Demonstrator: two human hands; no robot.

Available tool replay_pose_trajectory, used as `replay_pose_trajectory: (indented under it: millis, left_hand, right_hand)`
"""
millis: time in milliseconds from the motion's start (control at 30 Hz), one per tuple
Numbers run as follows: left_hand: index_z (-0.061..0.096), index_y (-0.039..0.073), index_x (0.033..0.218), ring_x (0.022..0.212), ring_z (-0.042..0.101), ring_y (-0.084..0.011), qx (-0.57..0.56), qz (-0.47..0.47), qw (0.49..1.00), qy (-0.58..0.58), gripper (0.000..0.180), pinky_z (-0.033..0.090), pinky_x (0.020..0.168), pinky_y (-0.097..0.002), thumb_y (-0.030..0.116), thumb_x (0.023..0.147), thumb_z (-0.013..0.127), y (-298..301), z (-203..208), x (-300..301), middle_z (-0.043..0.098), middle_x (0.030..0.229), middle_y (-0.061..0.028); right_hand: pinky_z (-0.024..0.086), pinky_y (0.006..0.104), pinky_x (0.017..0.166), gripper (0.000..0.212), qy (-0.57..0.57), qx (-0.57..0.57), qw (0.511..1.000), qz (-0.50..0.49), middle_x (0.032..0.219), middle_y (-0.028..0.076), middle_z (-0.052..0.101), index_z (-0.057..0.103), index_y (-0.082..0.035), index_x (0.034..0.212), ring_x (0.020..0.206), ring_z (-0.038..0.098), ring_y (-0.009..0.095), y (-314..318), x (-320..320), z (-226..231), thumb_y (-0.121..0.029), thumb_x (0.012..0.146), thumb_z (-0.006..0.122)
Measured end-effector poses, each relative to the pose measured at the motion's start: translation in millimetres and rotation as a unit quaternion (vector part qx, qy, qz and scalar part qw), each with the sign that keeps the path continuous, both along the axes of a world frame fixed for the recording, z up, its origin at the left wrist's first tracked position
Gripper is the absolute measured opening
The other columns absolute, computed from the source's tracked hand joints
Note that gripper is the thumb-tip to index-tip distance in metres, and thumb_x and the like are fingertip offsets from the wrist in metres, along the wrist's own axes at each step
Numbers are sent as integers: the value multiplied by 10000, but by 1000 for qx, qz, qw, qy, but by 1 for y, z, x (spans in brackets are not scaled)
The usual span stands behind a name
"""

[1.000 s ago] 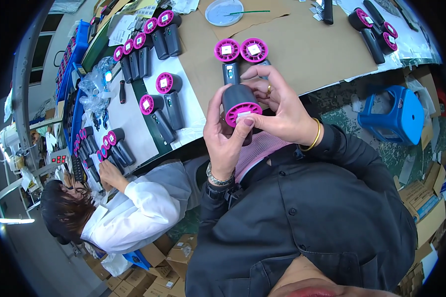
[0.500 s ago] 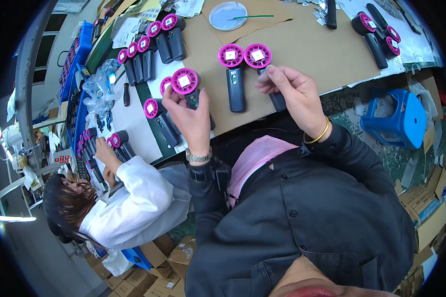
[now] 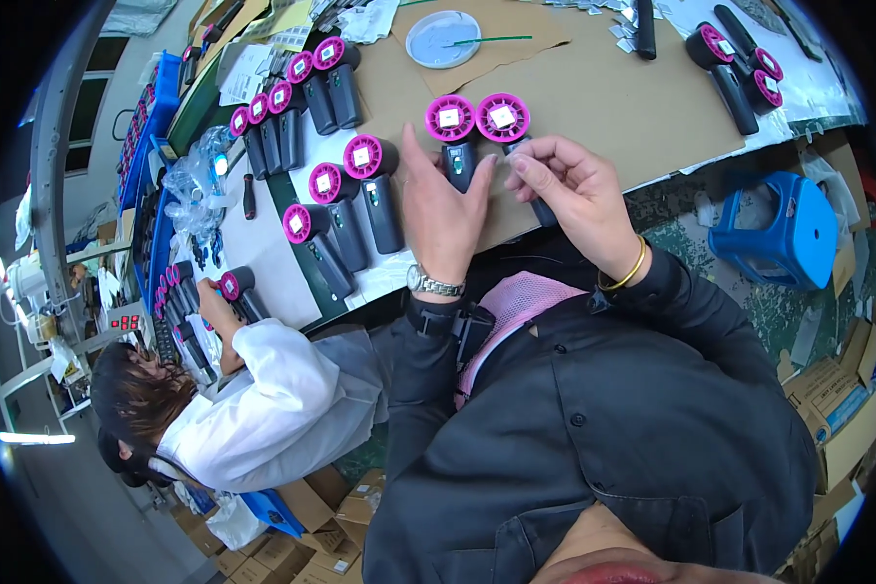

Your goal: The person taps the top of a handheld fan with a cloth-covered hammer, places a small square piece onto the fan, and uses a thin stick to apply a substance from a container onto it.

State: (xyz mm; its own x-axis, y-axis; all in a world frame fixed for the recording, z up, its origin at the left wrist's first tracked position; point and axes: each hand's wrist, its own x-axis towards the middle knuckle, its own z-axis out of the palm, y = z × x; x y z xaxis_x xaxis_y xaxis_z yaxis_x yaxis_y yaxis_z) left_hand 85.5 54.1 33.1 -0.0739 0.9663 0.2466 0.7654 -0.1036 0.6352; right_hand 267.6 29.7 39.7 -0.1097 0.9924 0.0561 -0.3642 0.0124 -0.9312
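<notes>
Fingers (image 3: 416, 156) spread, your left hand (image 3: 445, 224) frames a handle (image 3: 458, 162) by the desk's near edge (image 3: 654, 171); close evenly. Whether your right hand (image 3: 586, 195) pinches anything is unclear.

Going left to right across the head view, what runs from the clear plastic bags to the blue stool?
Clear plastic bags, slim dark tool, three pink-ringed devices side by side, left hand, right hand, blue stool.

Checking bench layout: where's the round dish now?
At the head view's top centre, the round dish lies on a torn brown sheet beyond two pink-rimmed devices, a green stick over its right edge.
</notes>
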Motion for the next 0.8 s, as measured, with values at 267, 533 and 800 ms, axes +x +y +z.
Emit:
replay_pose_trajectory:
  millis: [267,533,800]
  left_hand:
    - [282,-23,1661,940,700,-271,77,-1,990,-116,1000,562,818,-399,127,876,882,-34,0,3,693,1118,-185]
    - [247,-11,1694,979,698,-254,133,-73,984,-98,1067,555,804,-379,75,850,893,-76,9,7,675,1191,-175]
    - [296,-13,1675,1218,684,-258,-14,-123,865,-486,1047,589,1016,-380,144,861,936,-85,33,5,603,1435,-181]
  right_hand:
    - [578,297,991,403,-29,37,999,11,1285,92,708,605,10,1432,1141,688,138,2,1,4,-103,1066,731]
    - [554,371,1117,810,-4,14,998,67,1434,136,638,397,-53,1647,1297,653,205,-7,-6,17,-98,972,842]
    - [551,390,1122,956,23,-2,991,135,1405,150,646,326,-73,1681,1305,655,224,-22,4,22,-80,912,894]
